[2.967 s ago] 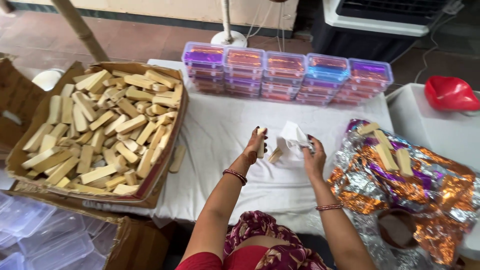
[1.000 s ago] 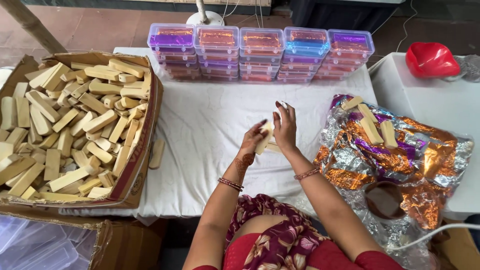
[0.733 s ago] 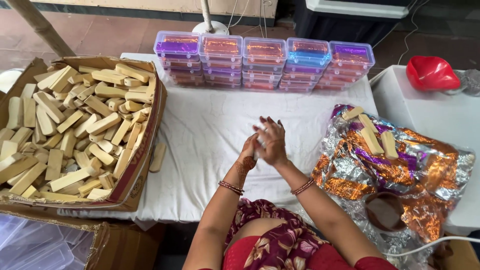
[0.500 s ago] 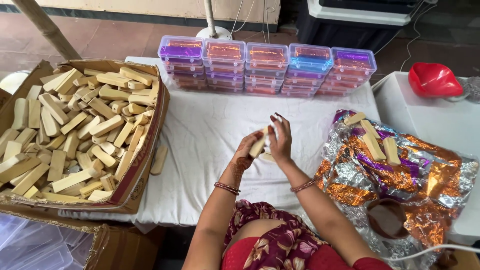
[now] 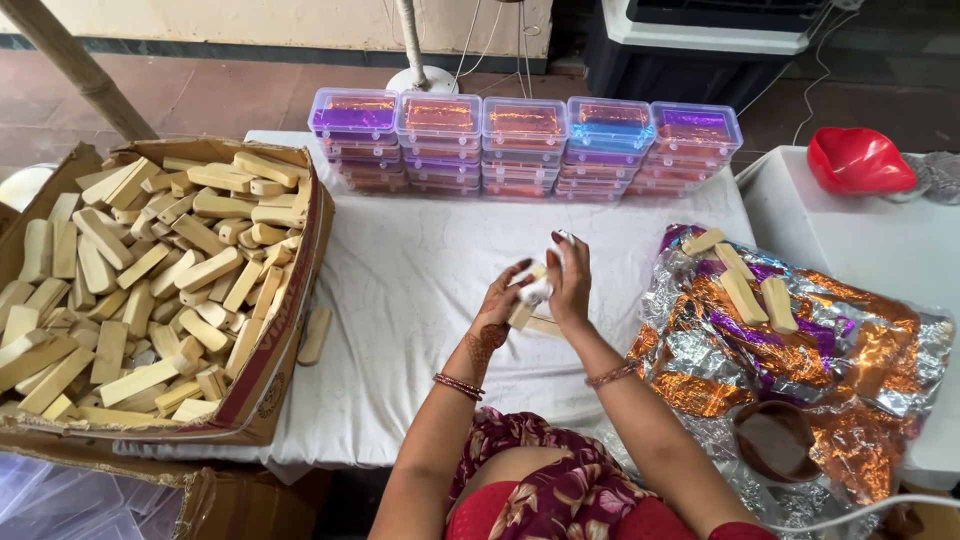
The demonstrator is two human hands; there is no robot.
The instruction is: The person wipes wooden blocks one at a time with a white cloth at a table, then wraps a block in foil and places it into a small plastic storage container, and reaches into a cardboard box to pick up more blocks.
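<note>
Both hands meet over the middle of the white-covered table (image 5: 420, 300), working on a single pale bar (image 5: 522, 312). The left hand (image 5: 507, 300) grips the bar from below with curled fingers, its lower end poking out beneath the palm, while the right hand (image 5: 570, 285) presses a bit of white cloth or paper (image 5: 537, 290) against its upper part, fingers bent around it. A second bar (image 5: 545, 326) lies on the table just under the hands. Judging by how things lie, most of the work remains: the cardboard box (image 5: 290, 330) at the left is heaped with unfinished bars (image 5: 150, 290), and one stray bar (image 5: 315, 335) sits on the table just beside it. Only three bars (image 5: 745, 290) rest on the crinkled foil sheets (image 5: 800, 350) at the right, which looks like the small pile dealt with so far. A row of stacked clear plastic boxes (image 5: 525, 145) with coloured foil inside stands along the far edge, lids closed. A small brown bowl (image 5: 775, 440) sits on the foil near the right arm.
</note>
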